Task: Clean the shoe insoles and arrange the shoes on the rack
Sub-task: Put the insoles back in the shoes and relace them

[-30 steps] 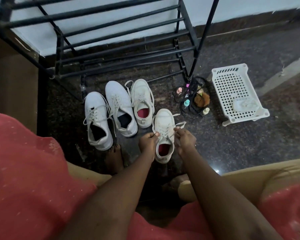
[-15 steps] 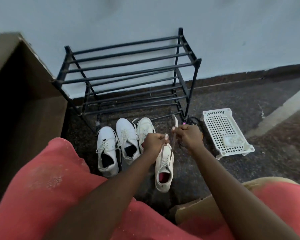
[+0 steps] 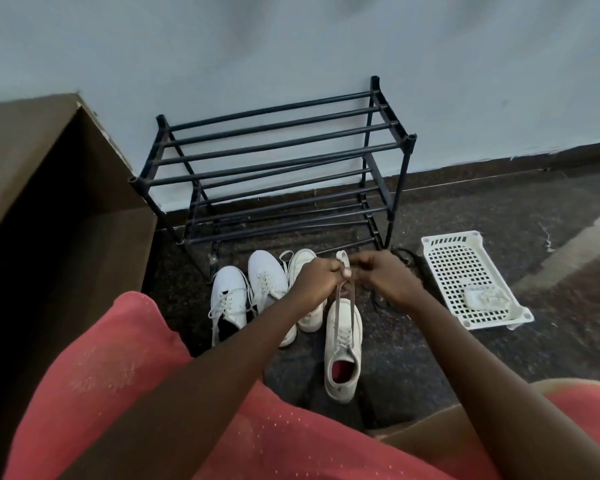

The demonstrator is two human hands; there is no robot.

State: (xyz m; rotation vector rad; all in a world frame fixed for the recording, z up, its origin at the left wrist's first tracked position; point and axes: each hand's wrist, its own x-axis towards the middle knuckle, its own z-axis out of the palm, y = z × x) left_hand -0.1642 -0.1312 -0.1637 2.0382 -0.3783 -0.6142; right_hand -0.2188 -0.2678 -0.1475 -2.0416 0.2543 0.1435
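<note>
Several white sneakers stand on the dark floor in front of a black metal shoe rack point(image 3: 278, 161). The nearest sneaker point(image 3: 343, 348) has a red insole showing at its opening. Its laces point(image 3: 343, 299) are pulled up taut from the eyelets. My left hand point(image 3: 314, 275) and my right hand point(image 3: 381, 275) pinch the lace ends together above the shoe, close to each other. Left of it sit a sneaker point(image 3: 228, 303) with a dark opening, a second one point(image 3: 269, 282), and a third point(image 3: 303, 261) partly hidden behind my left hand.
A white perforated plastic basket point(image 3: 465, 271) lies on the floor at the right with a pale cloth point(image 3: 487, 297) in it. A brown cabinet point(image 3: 49, 188) stands at the left. Dark cords point(image 3: 404, 256) lie by the rack's right foot. My red-clad knees fill the foreground.
My hands have risen from the shoe's tongue, drawing the laces upward and together. The camera view has tilted up, bringing the whole rack and wall into view.
</note>
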